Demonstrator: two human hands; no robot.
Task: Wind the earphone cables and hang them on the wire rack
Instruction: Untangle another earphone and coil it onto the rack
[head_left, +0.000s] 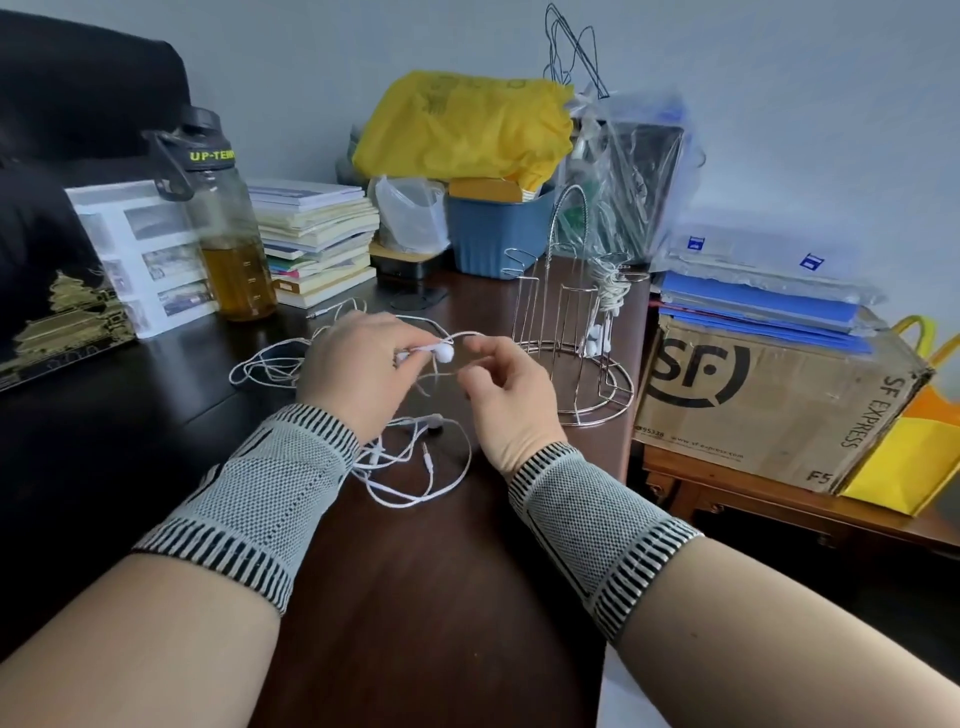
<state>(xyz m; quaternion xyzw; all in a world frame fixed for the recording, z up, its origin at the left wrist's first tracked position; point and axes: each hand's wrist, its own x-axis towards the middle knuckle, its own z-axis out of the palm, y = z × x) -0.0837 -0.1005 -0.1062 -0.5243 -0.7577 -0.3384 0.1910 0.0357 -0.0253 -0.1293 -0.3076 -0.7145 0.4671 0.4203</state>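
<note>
Over table (156, 415), left hand (348, 364) pinching earbuds (441, 353), seemingly two, right hand (506, 384) pinching cable (447, 371)

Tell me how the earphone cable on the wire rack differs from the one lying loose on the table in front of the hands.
The hung cable is wound into a tight bundle; the loose cable sprawls in open loops.
The hung cable dangles from the wire rack, clear of the table; the loose cable lies flat on the table, near the wrists.
The hung cable's earbuds hang below its bundle; the loose cable's plug lies exposed among its loops.
Both are white wired earphones.
</note>
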